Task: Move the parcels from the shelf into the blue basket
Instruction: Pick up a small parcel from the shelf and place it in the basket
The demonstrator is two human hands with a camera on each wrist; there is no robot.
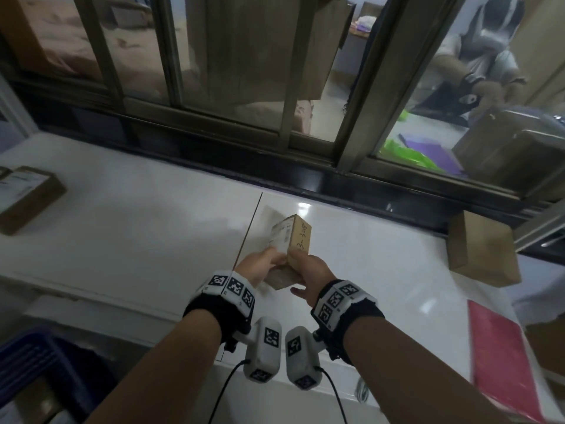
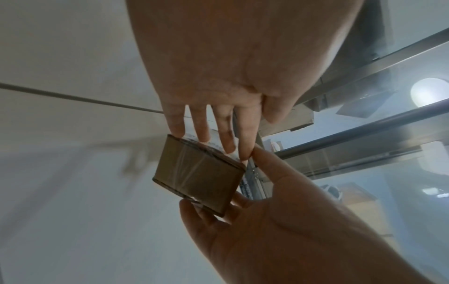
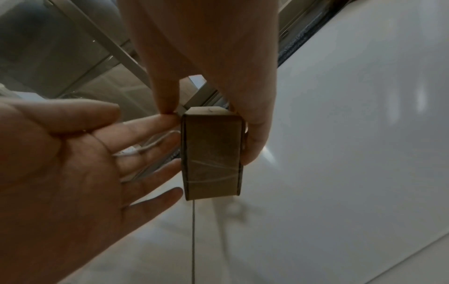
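A small brown cardboard parcel [image 1: 293, 240] with a white label and handwriting on its side is held just above the white shelf [image 1: 137, 240]. My right hand [image 1: 298, 270] grips it, thumb on one side and fingers [image 3: 252, 146] on the other. My left hand [image 1: 269, 258] lies flat against the labelled face, its straight fingers [image 2: 227, 138] touching the parcel [image 2: 199, 173]. The blue basket [image 1: 39, 371] sits low at the bottom left, below the shelf edge.
Another labelled parcel [image 1: 27, 197] lies at the shelf's far left. A brown parcel [image 1: 483, 249] leans against the window sill at the right. A red flat packet [image 1: 501, 356] lies near the right front edge. A sliding window frame [image 1: 305, 142] runs along the back.
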